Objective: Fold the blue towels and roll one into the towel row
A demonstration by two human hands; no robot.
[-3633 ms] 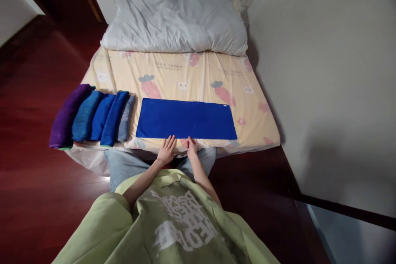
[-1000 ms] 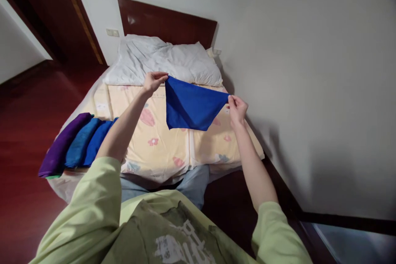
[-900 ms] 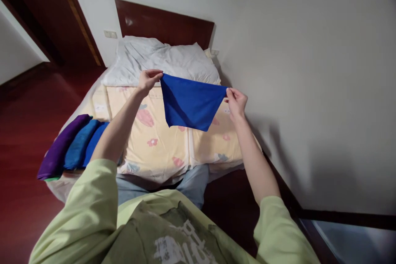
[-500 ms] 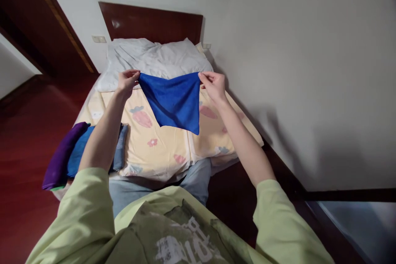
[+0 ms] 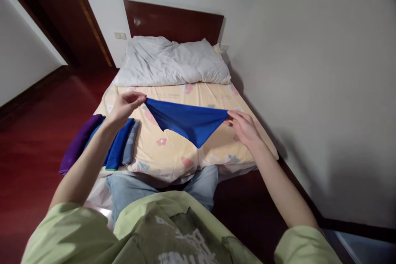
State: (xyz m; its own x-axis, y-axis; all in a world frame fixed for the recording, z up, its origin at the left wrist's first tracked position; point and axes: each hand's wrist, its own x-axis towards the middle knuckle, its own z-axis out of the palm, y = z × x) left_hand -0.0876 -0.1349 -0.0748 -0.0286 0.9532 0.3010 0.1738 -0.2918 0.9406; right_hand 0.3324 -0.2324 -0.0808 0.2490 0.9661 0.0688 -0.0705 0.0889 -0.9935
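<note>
A blue cloth (image 5: pixel 185 119) is stretched between my hands above the bed, its top edge pulled nearly straight and its lower part hanging to a point. My left hand (image 5: pixel 125 107) pinches its upper left corner between thumb and fingers. At the upper right corner, my right hand (image 5: pixel 243 126) grips the cloth with closed fingers. Beneath it lies the bedsheet (image 5: pixel 173 156), pale yellow with pink and grey-blue prints. Left of the cloth, partly behind my left forearm, folded cloths lie side by side: a purple one (image 5: pixel 78 148), blue ones (image 5: pixel 119 148) and a grey-blue one (image 5: pixel 130 142).
White pillows (image 5: pixel 173 62) lie at the far end of the bed, against a dark wooden headboard (image 5: pixel 173 20). A wall (image 5: pixel 309 70) runs along the right side. Dark red floor (image 5: pixel 40 132) and a brown door (image 5: pixel 46 4) are on the left.
Both hands have come lower and nearer, and they are farther apart. The blue cloth's top edge is now tauter and tilts down to the right. The view has shifted left.
</note>
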